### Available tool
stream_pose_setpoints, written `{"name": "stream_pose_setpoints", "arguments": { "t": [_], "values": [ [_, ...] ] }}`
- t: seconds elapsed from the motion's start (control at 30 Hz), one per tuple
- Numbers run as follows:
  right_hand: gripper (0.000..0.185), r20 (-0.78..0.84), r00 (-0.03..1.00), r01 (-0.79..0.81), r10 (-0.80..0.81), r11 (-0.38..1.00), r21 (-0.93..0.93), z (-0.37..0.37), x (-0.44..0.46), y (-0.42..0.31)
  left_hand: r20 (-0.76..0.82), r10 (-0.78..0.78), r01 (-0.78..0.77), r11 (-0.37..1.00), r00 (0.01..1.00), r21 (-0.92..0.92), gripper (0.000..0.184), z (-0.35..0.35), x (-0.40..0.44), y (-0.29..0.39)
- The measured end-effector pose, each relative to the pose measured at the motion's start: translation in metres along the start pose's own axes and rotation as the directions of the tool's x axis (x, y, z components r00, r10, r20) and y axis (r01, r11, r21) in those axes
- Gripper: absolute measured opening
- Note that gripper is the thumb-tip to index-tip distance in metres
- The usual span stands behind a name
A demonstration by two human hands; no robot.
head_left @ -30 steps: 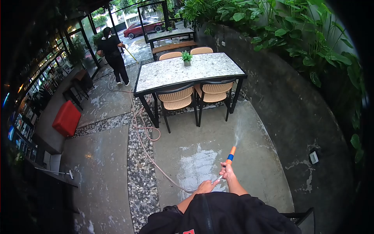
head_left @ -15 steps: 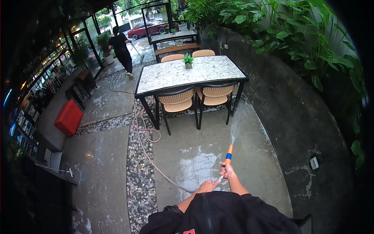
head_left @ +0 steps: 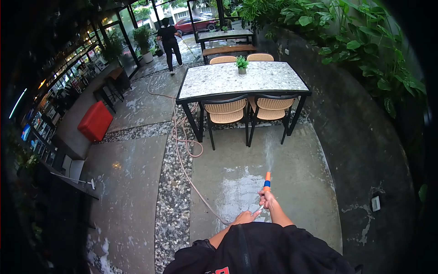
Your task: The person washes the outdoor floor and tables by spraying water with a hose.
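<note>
Water sprays forward from an orange and blue hose nozzle (head_left: 267, 182) onto the concrete floor near the table's chairs. Just behind that nozzle, my right hand (head_left: 267, 199) is wrapped round its lower end. Lower and to the left, my left hand (head_left: 246, 217) is closed on the hose close behind. From there the pale pink hose (head_left: 194, 186) runs left, loops on the pebble strip and trails off toward the back. Wet, shiny patches show on the floor before my hands.
Ahead stands a speckled-top table (head_left: 242, 80) with a potted plant (head_left: 242, 65) and woven chairs (head_left: 225, 111). A red cube seat (head_left: 95, 121) and a squeegee (head_left: 92, 183) are at left. Further back, a person in black (head_left: 169, 43) holds a long handle. A dark wall (head_left: 365, 150) curves along the right.
My view has turned left, so the table and chairs sit further right. The nozzle's spray now points slightly more to the left. The person in black has walked further away.
</note>
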State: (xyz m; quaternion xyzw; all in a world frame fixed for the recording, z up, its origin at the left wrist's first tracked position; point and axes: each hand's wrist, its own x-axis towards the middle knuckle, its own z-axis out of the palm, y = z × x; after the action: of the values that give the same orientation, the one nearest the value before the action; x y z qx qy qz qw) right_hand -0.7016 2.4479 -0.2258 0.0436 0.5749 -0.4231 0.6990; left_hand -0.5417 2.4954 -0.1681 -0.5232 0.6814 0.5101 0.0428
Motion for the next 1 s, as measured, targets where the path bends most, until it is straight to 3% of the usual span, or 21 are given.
{"name": "stream_pose_setpoints", "arguments": {
  "t": [0.77,0.83,0.93,0.97,1.0],
  "values": [
    [0.017,-0.025,0.988,0.153,-0.153,0.988,0.025,0.044,-0.008,0.006,-0.115,0.044,-0.048,0.999,0.992,-0.026,0.070,-0.016,-0.003,-0.026],
    [0.017,0.013,0.992,0.125,-0.125,0.992,-0.008,0.044,-0.007,0.006,-0.173,0.037,-0.042,0.999,0.984,-0.025,0.069,-0.016,-0.003,-0.030],
    [0.018,0.008,0.998,0.069,-0.069,0.993,-0.097,0.041,0.001,0.012,-0.056,-0.008,0.004,0.998,0.998,-0.065,0.068,-0.024,-0.018,-0.022],
    [0.018,0.010,0.998,0.058,-0.057,0.988,-0.144,0.043,0.003,0.014,-0.056,0.122,-0.121,0.992,0.991,0.022,0.069,-0.015,-0.009,-0.035],
    [0.018,0.017,0.999,0.050,-0.048,0.981,-0.188,0.045,0.002,0.016,-0.051,0.129,-0.129,0.992,0.990,0.001,0.069,-0.010,-0.002,-0.050]
  ]
}}
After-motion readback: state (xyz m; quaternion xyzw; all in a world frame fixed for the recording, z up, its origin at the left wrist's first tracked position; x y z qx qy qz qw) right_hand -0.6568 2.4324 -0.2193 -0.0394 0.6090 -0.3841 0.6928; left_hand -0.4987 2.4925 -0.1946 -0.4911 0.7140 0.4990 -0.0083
